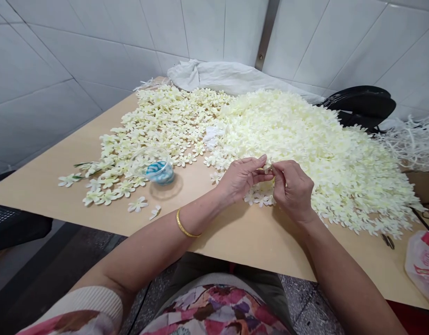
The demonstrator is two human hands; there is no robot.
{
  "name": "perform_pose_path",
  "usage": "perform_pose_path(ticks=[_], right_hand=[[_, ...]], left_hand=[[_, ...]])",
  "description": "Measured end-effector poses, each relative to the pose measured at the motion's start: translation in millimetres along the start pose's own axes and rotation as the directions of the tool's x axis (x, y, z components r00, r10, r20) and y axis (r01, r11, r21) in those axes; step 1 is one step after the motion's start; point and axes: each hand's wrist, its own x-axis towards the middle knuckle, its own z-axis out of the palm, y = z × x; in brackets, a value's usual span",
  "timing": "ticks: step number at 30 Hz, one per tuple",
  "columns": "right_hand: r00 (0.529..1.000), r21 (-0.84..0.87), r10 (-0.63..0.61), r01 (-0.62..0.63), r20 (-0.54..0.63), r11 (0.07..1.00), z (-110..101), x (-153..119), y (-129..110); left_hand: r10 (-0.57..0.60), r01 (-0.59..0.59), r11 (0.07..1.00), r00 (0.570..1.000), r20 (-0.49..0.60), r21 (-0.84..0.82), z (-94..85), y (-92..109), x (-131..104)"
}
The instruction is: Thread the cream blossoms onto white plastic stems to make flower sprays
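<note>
"Head view: what is entered first?"

"One small pale piece (268, 168), apparently a flower, located between the fingertips of both hands, over the near edge of a heap of loose flowers (326, 153). Its detail is partly covered by fingers."

"How are the hands listed?"

"Left hand (247, 176): fingers drawn narrow, the piece steadied at the tips. Right hand (293, 186): thumb and forefinger pinched on the same piece."

"Which faults might be anticipated?"

"Three, as judged. The piece could be dropped and lost among its likes, were the pinch loosened. Petals could be creased or torn, were too much force applied. The clear cup (161, 172), blue and white inside, could be tipped, were the left forearm swung outward."

"And the surface?"

"Table (256, 242), light wood tone. A thinner spread of flowers (172, 121) is laid at left; a white scrap (213, 136) is lodged between spread and heap. At right, a small dark tool (388, 241) is placed near a red-printed plastic bag (424, 265)."

"The room?"

"Pale tiled wall (106, 37), crossed by a metal strip (268, 35). White sheeting (231, 77) is bunched behind the flowers. A black rounded object (363, 104), unidentified, and white strands (415, 142) are noted at right; speckled floor (308, 307) is glimpsed below."
</note>
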Motion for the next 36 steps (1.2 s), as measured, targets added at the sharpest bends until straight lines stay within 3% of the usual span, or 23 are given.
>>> perform_pose_path(ticks=[4,7,11,17,19,24,31,36], right_hand=[[0.997,0.019,0.077,-0.077,0.008,0.997,1.9,0.2,-0.8],[0.979,0.134,0.198,-0.203,0.055,0.97,-0.4,1.7,-3.8],[0.901,0.32,0.398,-0.434,0.175,0.842,-5.9,4.9,-5.3],[0.828,0.47,0.491,-0.559,0.271,0.683,-6.0,4.1,0.1],[0.825,0.474,0.494,-0.564,0.275,0.676,-5.0,3.7,-0.2],[0.879,0.362,0.441,-0.477,0.181,0.801,-5.1,4.2,-5.7],[0.865,0.443,0.47,-0.497,0.177,0.746,-5.0,1.0,-2.7],[0.967,0.196,0.251,-0.254,0.041,0.947,-2.3,1.1,-1.4]], left_hand=[[-0.011,0.01,0.999,1.0,0.013,0.035,0.4,0.8,-0.3],[-0.03,0.031,0.998,0.999,-0.011,0.061,1.4,1.7,-0.9],[-0.036,0.039,0.996,0.999,-0.037,0.075,3.0,2.9,-1.8],[0.017,-0.01,0.986,0.999,-0.038,0.167,5.1,2.8,-4.2],[0.055,-0.048,0.979,0.998,-0.028,0.199,5.9,2.3,-5.8],[0.175,-0.168,0.951,0.985,-0.004,0.26,7.2,2.7,-8.6],[0.147,-0.137,0.948,0.989,-0.014,0.286,5.6,3.3,-6.8],[0.134,-0.144,0.945,0.989,0.054,0.294,2.5,1.8,-6.9]])
